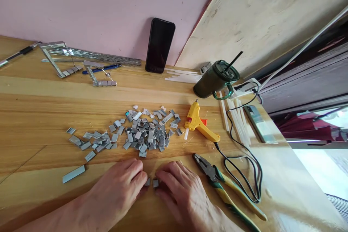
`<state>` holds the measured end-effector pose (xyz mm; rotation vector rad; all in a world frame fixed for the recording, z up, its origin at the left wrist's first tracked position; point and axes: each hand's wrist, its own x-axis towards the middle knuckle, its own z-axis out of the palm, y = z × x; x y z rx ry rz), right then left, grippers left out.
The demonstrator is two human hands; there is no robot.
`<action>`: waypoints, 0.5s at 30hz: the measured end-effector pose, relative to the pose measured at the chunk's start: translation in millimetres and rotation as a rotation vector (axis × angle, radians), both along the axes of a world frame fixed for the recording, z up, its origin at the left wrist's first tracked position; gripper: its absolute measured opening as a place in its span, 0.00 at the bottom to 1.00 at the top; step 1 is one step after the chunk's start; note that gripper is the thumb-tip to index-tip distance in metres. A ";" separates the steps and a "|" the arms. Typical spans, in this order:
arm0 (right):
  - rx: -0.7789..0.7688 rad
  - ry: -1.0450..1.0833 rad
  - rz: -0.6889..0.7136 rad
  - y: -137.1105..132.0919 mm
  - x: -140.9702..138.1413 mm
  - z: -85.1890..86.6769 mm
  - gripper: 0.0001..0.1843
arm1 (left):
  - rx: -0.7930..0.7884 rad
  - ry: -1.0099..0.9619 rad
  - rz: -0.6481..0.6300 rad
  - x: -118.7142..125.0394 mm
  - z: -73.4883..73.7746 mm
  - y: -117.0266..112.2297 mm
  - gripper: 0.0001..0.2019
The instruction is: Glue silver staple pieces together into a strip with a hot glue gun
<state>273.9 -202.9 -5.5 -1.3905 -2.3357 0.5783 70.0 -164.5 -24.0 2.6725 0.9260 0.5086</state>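
Note:
My left hand [119, 185] rests on the wooden table [40, 94] near its front edge, fingers curled, its fingertips pinching a small grey metal piece [147, 182]. Opposite it, my right hand [179, 188] is curled too, its fingertips on a second small metal piece [155, 183]. The two pieces lie side by side, almost touching. Just beyond the hands is a heap of several similar grey metal pieces [144, 132].
A yellow glue gun [197, 123] with a black cable lies right of the heap, pliers [217, 181] beside my right hand. Farther back: a dark green cup [214, 79], a black phone [159, 45] leaning on the wall, glue sticks, metal frames [58, 61], a long metal strip [73, 174].

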 end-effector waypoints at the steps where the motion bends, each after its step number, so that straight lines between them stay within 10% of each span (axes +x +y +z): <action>1: 0.000 -0.002 -0.002 0.0 0.3 0.2 0.09 | 0.000 0.003 -0.001 -0.3 0.9 -0.3 0.11; 15: 0.000 0.072 -0.022 1.0 0.6 -9.2 0.07 | -0.003 0.079 -0.030 -4.2 2.5 -1.7 0.10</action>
